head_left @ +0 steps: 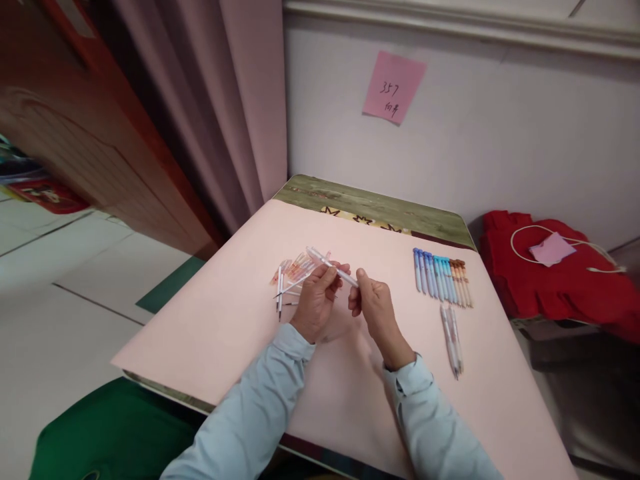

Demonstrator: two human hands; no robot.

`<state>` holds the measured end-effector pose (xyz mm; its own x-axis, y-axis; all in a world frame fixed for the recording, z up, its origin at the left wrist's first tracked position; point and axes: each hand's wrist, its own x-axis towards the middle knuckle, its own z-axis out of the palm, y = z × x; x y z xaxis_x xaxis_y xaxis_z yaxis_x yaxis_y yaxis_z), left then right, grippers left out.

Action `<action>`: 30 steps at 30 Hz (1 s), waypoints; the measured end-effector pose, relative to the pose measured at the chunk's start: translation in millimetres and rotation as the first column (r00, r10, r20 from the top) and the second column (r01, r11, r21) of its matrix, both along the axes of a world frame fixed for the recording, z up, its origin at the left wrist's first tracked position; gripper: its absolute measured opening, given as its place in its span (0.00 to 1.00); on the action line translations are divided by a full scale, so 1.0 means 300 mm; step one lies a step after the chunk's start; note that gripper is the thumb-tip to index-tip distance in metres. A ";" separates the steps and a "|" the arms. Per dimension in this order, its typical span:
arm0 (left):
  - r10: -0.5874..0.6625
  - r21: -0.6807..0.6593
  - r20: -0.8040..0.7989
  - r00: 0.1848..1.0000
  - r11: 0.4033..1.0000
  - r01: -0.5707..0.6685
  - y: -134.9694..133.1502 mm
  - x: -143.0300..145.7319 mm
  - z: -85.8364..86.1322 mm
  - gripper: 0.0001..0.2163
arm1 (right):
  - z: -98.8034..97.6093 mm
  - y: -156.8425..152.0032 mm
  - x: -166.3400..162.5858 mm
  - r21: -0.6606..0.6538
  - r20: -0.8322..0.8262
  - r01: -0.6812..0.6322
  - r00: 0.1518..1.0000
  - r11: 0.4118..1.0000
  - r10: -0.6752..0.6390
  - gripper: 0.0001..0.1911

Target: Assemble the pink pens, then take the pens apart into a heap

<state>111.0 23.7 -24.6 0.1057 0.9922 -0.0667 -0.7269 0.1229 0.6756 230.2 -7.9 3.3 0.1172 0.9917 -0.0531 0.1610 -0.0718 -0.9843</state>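
Note:
Between my two hands, over the middle of the table, is a pale whitish pen [325, 259]. My left hand [317, 300] pinches its barrel, and my right hand [373, 300] grips its lower right end. Just left of my left hand lies a loose pile of white pen refills [280, 293] with dark tips and clear pen barrels with orange-brown markings [295, 268]. To the right of my right hand, a neat row of pens [440, 277] runs from blue through light blue to brown. Below that row lie a few whitish pens [451, 340] side by side.
A pale pink sheet [225, 320] covers most of the table. Behind it stands a white wall with a pink note [394, 88]. At the right, a red cloth [530, 287] carries a white cable and a pink paper. A pink curtain [250, 100] and a wooden door [100, 133] are at the left.

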 end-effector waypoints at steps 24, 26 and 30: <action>0.045 -0.008 -0.147 0.988 0.999 -0.046 0.013 -0.012 -0.003 0.10 | 0.019 0.003 0.020 0.156 0.423 -0.042 0.906 0.987 -0.029 0.17; 0.040 0.004 -0.171 0.984 0.999 -0.040 0.010 -0.010 -0.005 0.09 | 0.026 -0.010 0.027 0.185 0.504 -0.052 0.862 0.981 -0.049 0.13; 0.006 0.042 -0.236 0.972 0.999 0.004 -0.008 0.016 0.002 0.09 | 0.041 -0.066 0.042 0.141 0.564 -0.028 0.824 0.990 -0.057 0.11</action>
